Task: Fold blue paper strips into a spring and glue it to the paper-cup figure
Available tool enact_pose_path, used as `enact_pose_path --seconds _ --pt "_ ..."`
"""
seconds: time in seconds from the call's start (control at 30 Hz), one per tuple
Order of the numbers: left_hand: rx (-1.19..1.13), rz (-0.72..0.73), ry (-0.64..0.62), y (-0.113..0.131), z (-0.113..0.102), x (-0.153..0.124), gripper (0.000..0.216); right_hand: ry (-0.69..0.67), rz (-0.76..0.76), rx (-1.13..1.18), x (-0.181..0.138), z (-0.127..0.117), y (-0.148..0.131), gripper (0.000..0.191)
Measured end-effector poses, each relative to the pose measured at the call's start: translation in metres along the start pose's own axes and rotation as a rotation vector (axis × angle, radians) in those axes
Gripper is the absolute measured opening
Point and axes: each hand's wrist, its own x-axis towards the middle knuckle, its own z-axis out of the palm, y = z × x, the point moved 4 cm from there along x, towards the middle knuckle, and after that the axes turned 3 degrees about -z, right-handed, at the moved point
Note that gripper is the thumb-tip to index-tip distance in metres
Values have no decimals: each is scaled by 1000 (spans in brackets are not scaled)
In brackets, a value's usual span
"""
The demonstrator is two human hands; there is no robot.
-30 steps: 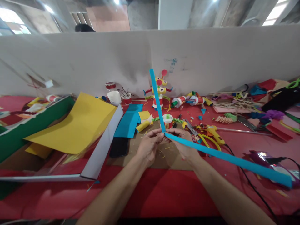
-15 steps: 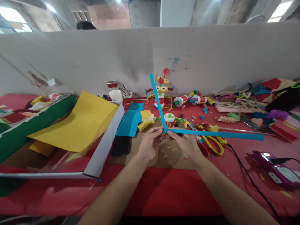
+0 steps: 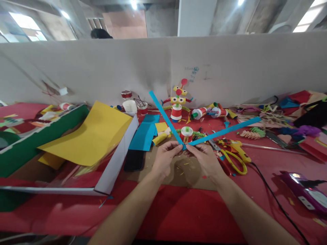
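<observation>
My left hand (image 3: pixel 166 160) and my right hand (image 3: pixel 204 158) meet above a brown cardboard mat (image 3: pixel 178 172) and pinch the joint of two long blue paper strips. One blue strip (image 3: pixel 165 117) rises up and to the left from the joint. The other blue strip (image 3: pixel 224 131) runs out to the right, slightly upward. Both hands are closed on the joint. Just behind my fingers stands a small paper-cup figure (image 3: pixel 186 133) with green coiled arms.
A yellow sheet (image 3: pixel 94 136) lies over a white-edged box at left. Blue paper (image 3: pixel 144 134) and a black phone (image 3: pixel 134 160) lie beside it. Yellow scissors (image 3: pixel 233 160), a glue gun, a cup robot (image 3: pixel 178 105) and paper scraps crowd the red table. A white partition (image 3: pixel 102 68) stands behind.
The right-hand strip swung up from low at the right to a shallow upward slant. The other strip tilted further left. My hands stayed at the joint.
</observation>
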Motion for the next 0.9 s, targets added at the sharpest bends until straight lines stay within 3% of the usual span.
enact_pose_path --seconds 0.17,0.37,0.57,0.7,0.9 --pt "45 31 -22 2 4 -3 11 -6 -28 -61 1 -3 0 25" --pt "14 62 57 2 8 -7 11 -17 -56 16 -2 3 -5 19" --pt "-45 10 100 -3 10 -8 16 -32 43 162 -1 3 -3 20" --pt "-93 30 154 -6 9 -7 16 -2 -5 109 -1 3 -3 17" --pt "-206 -43 2 -8 9 -1 16 -4 -28 45 3 -1 -6 15"
